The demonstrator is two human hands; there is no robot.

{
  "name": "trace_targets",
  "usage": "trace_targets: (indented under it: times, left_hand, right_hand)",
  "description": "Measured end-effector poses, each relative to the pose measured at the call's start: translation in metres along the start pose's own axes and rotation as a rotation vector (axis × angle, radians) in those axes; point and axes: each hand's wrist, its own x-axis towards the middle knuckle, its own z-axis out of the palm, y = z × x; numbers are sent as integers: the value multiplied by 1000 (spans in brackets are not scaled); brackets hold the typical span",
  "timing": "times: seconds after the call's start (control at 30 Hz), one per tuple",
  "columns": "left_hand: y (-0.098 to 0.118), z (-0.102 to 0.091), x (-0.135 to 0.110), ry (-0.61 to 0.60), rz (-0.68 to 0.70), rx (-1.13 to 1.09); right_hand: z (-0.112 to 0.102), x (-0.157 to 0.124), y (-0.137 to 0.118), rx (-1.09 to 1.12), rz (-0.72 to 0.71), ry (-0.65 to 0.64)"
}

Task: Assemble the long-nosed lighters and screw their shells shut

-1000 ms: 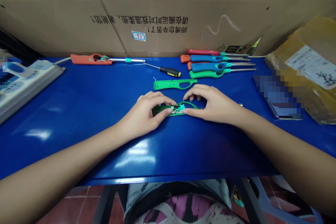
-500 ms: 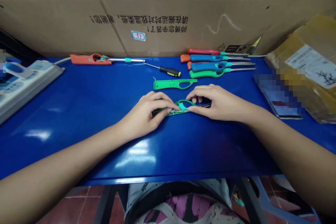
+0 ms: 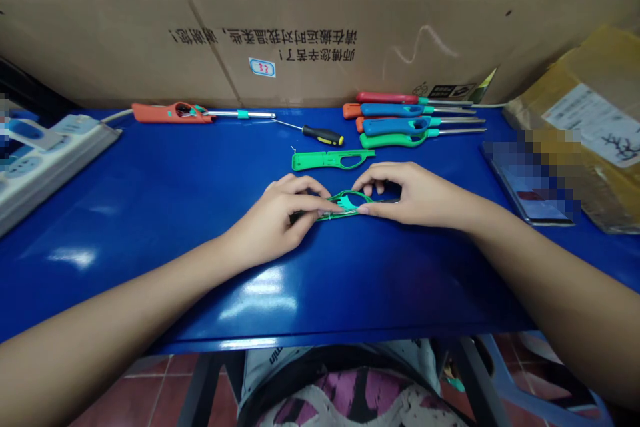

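An opened green stick lighter [image 3: 361, 193] lies on the blue table between my hands, its inside facing up and a teal trigger piece [image 3: 345, 203] showing. My left hand [image 3: 280, 217] is closed over the handle end, thumb and forefinger pressed on the inner parts, which they largely hide. With thumb and fingers around the front end, my right hand [image 3: 415, 193] holds the lighter by its metal tube, mostly covered. Just beyond lies the loose green shell half [image 3: 320, 160], hollow side up. A black and yellow screwdriver [image 3: 324, 136] rests behind it.
An orange lighter [image 3: 173, 113] with its inside exposed lies at the back left, near a white power strip [image 3: 55, 150]. Several lighters [image 3: 395, 125] lie together at the back right. A phone [image 3: 530, 190] and a taped parcel [image 3: 590, 120] are at the right; a cardboard box [image 3: 280, 20] stands behind.
My left fingertips have shifted slightly on the inner parts, and the teal trigger piece has moved a little left. My right hand stays nearly still.
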Motion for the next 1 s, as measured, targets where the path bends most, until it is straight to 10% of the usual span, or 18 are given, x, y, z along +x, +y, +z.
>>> trace_targets:
  times: [1.0]
  left_hand:
    - [7, -9, 0, -100, 241, 435]
  right_hand:
    - [-8, -3, 3, 42, 27, -72]
